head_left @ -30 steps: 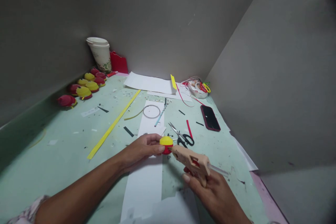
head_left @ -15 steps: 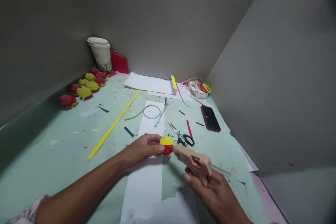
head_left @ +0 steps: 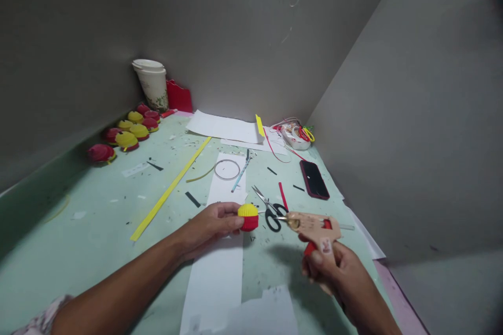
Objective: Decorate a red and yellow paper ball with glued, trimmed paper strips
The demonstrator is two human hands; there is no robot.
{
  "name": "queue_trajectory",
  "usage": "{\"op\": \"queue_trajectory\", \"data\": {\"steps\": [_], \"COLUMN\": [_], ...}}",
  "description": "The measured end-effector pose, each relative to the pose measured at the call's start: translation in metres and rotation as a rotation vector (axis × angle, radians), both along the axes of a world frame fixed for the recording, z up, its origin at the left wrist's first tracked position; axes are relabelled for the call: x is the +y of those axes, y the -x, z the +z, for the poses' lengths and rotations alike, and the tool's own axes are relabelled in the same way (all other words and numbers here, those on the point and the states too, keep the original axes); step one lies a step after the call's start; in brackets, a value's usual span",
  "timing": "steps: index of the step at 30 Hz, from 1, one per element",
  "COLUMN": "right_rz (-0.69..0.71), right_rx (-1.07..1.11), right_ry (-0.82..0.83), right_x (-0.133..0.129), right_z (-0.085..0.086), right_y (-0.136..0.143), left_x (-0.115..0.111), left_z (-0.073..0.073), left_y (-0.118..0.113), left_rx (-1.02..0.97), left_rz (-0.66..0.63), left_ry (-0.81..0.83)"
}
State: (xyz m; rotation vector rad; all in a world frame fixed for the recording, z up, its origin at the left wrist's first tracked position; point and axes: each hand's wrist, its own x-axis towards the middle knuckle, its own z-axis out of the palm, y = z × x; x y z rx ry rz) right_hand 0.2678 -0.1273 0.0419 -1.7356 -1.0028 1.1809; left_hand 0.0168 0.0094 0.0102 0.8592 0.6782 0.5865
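Note:
Between the fingertips of my left hand [head_left: 214, 227] is a small ribbed paper piece [head_left: 248, 218], its upper half yellow and its lower half red. My right hand [head_left: 332, 267] is wrapped round the handle of a peach-coloured glue gun [head_left: 314, 225], with fingers at its red trigger. The metal nozzle points left, a short gap away from the paper piece. A clear glue stick [head_left: 348, 227] juts from the gun's rear. Black-handled scissors [head_left: 273, 220] lie partly open on the table behind the nozzle.
Several red and yellow paper pieces [head_left: 126, 140] sit at the left by a paper cup [head_left: 151, 86]. A long yellow strip [head_left: 171, 188], a bangle-like ring [head_left: 227, 169], a phone [head_left: 314, 180] and white paper [head_left: 220, 282] lie on the table. Grey walls stand behind and right.
My right hand has drawn the glue gun to the right, away from the paper piece. The gun now lies more level. My left hand has stayed nearly still with the piece.

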Motion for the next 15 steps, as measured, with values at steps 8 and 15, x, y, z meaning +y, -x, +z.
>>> {"op": "queue_trajectory", "data": {"steps": [8,15], "right_rz": [-0.251,-0.232], "right_rx": [-0.171,-0.55], "right_ry": [0.138,0.221], "right_x": [0.002,0.006], "right_z": [-0.004,-0.02], "right_y": [-0.042,-0.068], "left_x": [0.013,0.026], "left_z": [0.008,0.018], "left_y": [0.012,0.028], "left_rx": [-0.168,-0.236], "left_rz": [0.128,0.329], "left_ry": [-0.03,-0.1]}}
